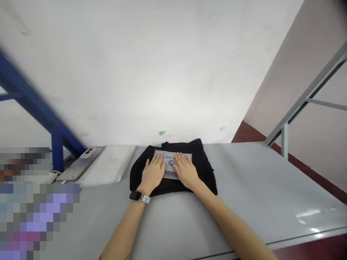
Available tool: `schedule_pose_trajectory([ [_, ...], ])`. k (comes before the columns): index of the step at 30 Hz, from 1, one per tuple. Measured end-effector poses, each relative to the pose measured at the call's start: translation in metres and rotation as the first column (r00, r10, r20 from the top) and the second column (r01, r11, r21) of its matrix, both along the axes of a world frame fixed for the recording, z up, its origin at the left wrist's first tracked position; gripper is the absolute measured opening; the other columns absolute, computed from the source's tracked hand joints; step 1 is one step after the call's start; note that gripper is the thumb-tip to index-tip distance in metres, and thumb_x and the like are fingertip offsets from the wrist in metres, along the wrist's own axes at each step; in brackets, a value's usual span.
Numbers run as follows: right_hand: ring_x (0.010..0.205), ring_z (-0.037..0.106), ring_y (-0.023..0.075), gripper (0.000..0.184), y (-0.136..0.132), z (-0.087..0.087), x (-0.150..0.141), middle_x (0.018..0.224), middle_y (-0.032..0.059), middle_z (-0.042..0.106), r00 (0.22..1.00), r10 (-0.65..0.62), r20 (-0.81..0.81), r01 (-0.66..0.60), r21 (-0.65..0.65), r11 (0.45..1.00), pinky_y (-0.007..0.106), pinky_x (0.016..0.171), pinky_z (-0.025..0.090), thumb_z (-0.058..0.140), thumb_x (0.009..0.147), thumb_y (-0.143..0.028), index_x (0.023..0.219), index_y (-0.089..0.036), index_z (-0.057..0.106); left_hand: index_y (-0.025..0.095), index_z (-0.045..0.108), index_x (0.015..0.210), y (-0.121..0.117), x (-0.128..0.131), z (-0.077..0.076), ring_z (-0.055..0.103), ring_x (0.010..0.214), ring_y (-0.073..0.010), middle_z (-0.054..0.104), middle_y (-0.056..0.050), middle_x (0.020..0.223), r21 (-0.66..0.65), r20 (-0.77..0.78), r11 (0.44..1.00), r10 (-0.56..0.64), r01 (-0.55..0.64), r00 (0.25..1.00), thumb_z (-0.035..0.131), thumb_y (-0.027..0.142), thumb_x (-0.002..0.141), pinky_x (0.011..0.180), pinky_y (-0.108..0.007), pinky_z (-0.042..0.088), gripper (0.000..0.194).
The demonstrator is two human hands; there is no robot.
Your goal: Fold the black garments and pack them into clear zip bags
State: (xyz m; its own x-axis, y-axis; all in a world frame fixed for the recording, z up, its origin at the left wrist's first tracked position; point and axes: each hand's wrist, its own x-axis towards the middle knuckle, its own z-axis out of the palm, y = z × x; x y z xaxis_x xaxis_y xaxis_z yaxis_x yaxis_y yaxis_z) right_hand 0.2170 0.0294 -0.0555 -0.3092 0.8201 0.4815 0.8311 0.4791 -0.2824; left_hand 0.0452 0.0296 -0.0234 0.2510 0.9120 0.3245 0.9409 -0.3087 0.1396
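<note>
A folded black garment (206, 166) lies on the grey table (257, 187) near the wall. On top of it rests a flat grey packet or card with a round logo (171, 163). My left hand (152, 174) lies flat on the packet's left part, fingers stretched out, with a watch (139, 196) on the wrist. My right hand (185, 171) lies flat on the packet's right part, fingers spread. Both palms press down on it and neither hand grips anything.
Left of the garment lies a stack of white flat bags (110, 164) and a grey board with a phone-like item (88, 152) on it. A blue steel frame (40, 112) stands at left, a grey rail (306, 97) at right. White wall behind.
</note>
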Motion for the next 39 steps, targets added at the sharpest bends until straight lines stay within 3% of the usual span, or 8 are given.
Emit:
schedule_pose_trajectory([
  [7, 0.14, 0.03, 0.0279, 0.049, 0.003, 0.002, 0.003, 0.148, 0.0141, 0.039, 0.999, 0.013, -0.04, -0.015, -0.062, 0.998, 0.05, 0.113, 0.026, 0.03, 0.101, -0.039, 0.14, -0.011, 0.043, 0.008, 0.049, 0.133, 0.006, -0.016, -0.005, 0.038, 0.136, -0.0328, 0.047, -0.021, 0.142, -0.046, 0.016, 0.992, 0.117, -0.116, 0.993, 0.029, 0.032, 0.095, 0.108, -0.056, 0.03, 0.05],
  [11, 0.143, 0.018, 0.0338, 0.056, 0.013, 0.005, 0.014, 0.151, 0.016, 0.032, 0.972, -0.154, -0.179, 0.121, -0.183, 0.976, 0.058, 0.112, 0.02, 0.037, 0.097, -0.046, 0.142, -0.012, 0.038, 0.01, 0.052, 0.128, 0.005, -0.015, 0.008, 0.056, 0.114, -0.0328, 0.064, -0.019, 0.117, 0.005, 0.22, 0.982, 0.182, -0.188, 0.958, 0.039, 0.041, 0.091, 0.095, -0.048, 0.044, 0.05],
  [18, 0.115, 0.051, 0.0315, 0.047, 0.019, 0.029, 0.041, 0.115, 0.0114, 0.059, 0.957, -0.16, -0.243, 0.087, -0.285, 0.955, 0.052, 0.102, 0.035, 0.064, 0.082, -0.047, 0.121, -0.021, 0.059, 0.021, 0.048, 0.126, 0.009, -0.028, 0.024, 0.063, 0.074, -0.0165, 0.063, 0.0, 0.088, -0.141, 0.714, 0.989, 0.078, 0.034, 0.696, 0.056, 0.037, 0.08, 0.075, -0.031, 0.049, 0.049],
  [23, 0.091, 0.058, 0.0228, 0.033, 0.012, 0.052, 0.067, 0.095, 0.0041, 0.063, 0.919, -0.04, -0.392, -0.163, -0.472, 0.866, 0.036, 0.081, 0.046, 0.07, 0.074, -0.049, 0.092, -0.022, 0.066, 0.025, 0.051, 0.123, 0.004, -0.026, 0.032, 0.063, 0.073, -0.0141, 0.061, 0.001, 0.089, -0.099, 0.853, 0.973, -0.025, 0.207, 0.522, 0.062, 0.037, 0.079, 0.069, -0.026, 0.048, 0.047],
  [27, 0.08, 0.061, 0.0199, 0.031, 0.003, 0.067, 0.078, 0.083, 0.0013, 0.065, 0.795, -0.026, -0.606, -0.402, -0.559, 0.726, 0.03, 0.067, 0.045, 0.07, 0.073, -0.048, 0.081, -0.021, 0.059, 0.025, 0.055, 0.118, 0.002, -0.022, 0.034, 0.062, 0.068, -0.0129, 0.063, 0.001, 0.089, -0.097, 0.867, 0.974, -0.017, 0.203, 0.498, 0.064, 0.037, 0.077, 0.068, -0.026, 0.047, 0.044],
  [30, 0.08, 0.063, 0.0206, 0.034, -0.003, 0.077, 0.094, 0.083, 0.0017, 0.067, 0.697, -0.091, -0.712, -0.445, -0.528, 0.724, 0.029, 0.067, 0.046, 0.072, 0.071, -0.049, 0.082, -0.021, 0.057, 0.024, 0.055, 0.117, 0.005, -0.024, 0.029, 0.064, 0.064, -0.0134, 0.064, 0.001, 0.09, -0.104, 0.87, 0.987, 0.031, 0.122, 0.493, 0.062, 0.04, 0.078, 0.071, -0.029, 0.048, 0.042],
  [35, 0.083, 0.066, 0.0231, 0.039, -0.008, 0.069, 0.158, 0.091, 0.0051, 0.071, 0.391, -0.377, -0.84, -0.237, -0.487, 0.841, 0.032, 0.071, 0.05, 0.076, 0.067, -0.049, 0.091, -0.021, 0.062, 0.024, 0.048, 0.12, 0.009, -0.031, 0.021, 0.067, 0.063, -0.0159, 0.065, 0.001, 0.092, -0.137, 0.85, 0.99, 0.131, -0.025, 0.51, 0.056, 0.043, 0.081, 0.07, -0.031, 0.05, 0.044],
  [39, 0.077, 0.067, 0.0234, 0.032, -0.009, 0.044, 0.206, 0.084, 0.0055, 0.072, 0.28, -0.566, -0.775, -0.058, -0.603, 0.796, 0.031, 0.064, 0.052, 0.078, 0.065, -0.042, 0.084, -0.02, 0.065, 0.025, 0.04, 0.129, 0.009, -0.033, 0.021, 0.069, 0.074, -0.0188, 0.067, 0.0, 0.096, -0.125, 0.766, 0.989, 0.144, -0.074, 0.627, 0.052, 0.04, 0.084, 0.075, -0.034, 0.051, 0.049],
])
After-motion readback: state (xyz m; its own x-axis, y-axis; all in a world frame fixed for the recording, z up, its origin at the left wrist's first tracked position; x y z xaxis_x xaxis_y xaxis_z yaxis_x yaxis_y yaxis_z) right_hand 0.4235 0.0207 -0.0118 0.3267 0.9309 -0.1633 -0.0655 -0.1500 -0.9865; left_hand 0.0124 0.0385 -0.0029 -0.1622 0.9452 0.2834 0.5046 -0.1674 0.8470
